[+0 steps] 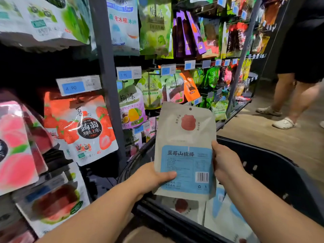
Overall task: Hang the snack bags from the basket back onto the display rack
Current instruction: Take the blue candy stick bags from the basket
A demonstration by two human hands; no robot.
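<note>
Two hands grip one snack bag (185, 137): the left hand (150, 178) pinches its lower left edge, thumb across the blue label, and the right hand (224, 163) clasps the right edge. The bag stands upright above the black basket (263, 165), in front of the display rack (105, 67). The likely trouble is the small hang hole (190, 108). Held so low, the soft top could fold away from a peg, or nudge the crowded neighbouring packs loose. The bag is flat, beige above with a red fruit emblem, blue below with a barcode.
</note>
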